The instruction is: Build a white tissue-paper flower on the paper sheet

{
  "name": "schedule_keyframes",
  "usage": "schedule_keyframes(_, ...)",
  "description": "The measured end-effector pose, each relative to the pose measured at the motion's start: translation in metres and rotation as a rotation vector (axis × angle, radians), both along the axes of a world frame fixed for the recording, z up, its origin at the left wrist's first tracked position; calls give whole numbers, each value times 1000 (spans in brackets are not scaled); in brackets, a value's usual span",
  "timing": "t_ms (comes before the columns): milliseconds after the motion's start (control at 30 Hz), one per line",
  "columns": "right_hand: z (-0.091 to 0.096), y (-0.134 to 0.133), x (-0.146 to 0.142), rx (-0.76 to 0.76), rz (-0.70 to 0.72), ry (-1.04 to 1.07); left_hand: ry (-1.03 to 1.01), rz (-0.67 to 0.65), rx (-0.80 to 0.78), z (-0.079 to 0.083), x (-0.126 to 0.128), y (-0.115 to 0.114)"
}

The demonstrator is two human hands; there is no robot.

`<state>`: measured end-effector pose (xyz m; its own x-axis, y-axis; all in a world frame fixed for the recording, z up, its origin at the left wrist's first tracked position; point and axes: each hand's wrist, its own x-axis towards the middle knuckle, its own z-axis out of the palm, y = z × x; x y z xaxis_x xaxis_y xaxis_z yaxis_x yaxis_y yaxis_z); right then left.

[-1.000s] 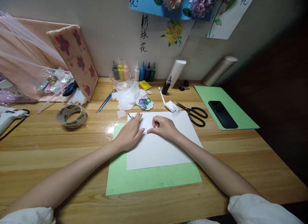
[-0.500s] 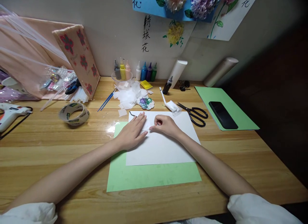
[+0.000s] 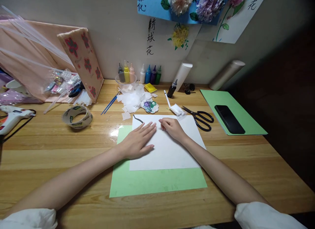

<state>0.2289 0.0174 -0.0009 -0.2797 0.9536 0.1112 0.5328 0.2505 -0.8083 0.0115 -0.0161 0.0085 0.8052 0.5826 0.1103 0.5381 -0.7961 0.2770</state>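
A white sheet of paper (image 3: pixel 172 153) lies over a light green sheet (image 3: pixel 157 183) on the wooden table. My left hand (image 3: pixel 139 140) rests flat on the white sheet, fingers stretched out and thumb apart. Just beyond its fingertips a dark wavy line or strip (image 3: pixel 138 119) shows at the sheet's upper left corner; part of it may be under the hand. Close to the right of those fingertips, my right hand (image 3: pixel 174 129) is closed over the paper with thumb and forefinger together. Whatever its fingers hold, if anything, is hidden.
Behind the paper lie white paper squares (image 3: pixel 133 99), a painted flower palette (image 3: pixel 150 106), a white pen (image 3: pixel 167 98) and paint bottles (image 3: pixel 148 74). Scissors (image 3: pixel 203 119) and a phone (image 3: pixel 229 119) are to the right. Tape (image 3: pixel 77 116) and a glue gun (image 3: pixel 14 119) are left.
My left hand has slid a little right and nearer me, uncovering more of the dark wavy line. My right hand has shifted slightly right, its thumb and fingers drawing closer together.
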Motion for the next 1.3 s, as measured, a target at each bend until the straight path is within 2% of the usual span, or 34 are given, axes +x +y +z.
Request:
schedule_keyframes(67,1,-3,-1,2,-2,36,39,-39,-4,2,2,-3)
schedule_keyframes(200,2,-6,-1,27,24,25,83,-20,-15,2,6,-7)
schedule_keyframes(300,3,-7,0,27,48,20,50,-5,-2,0,4,-8)
schedule_keyframes(433,4,-8,1,5,56,27,18,83,-8,-1,1,-7)
schedule_keyframes(600,4,-8,1,24,69,4,53,76,-62,-1,-1,-6)
schedule_keyframes(733,6,-9,2,39,63,-38,0,88,-53,-3,-1,-9)
schedule_keyframes(833,8,-11,2,88,123,-120,-77,207,-20,-8,-2,-11)
schedule_keyframes(933,6,-13,-1,198,239,-361,-123,410,0,-14,-2,-9)
schedule_keyframes(1000,4,-14,-2,254,270,-517,-120,482,-8,-17,-2,-8)
schedule_keyframes(1067,3,-15,-3,293,276,-586,-111,494,-11,-19,-1,-7)
schedule_keyframes(1300,4,-13,-3,429,394,-585,-83,486,18,-14,0,-8)
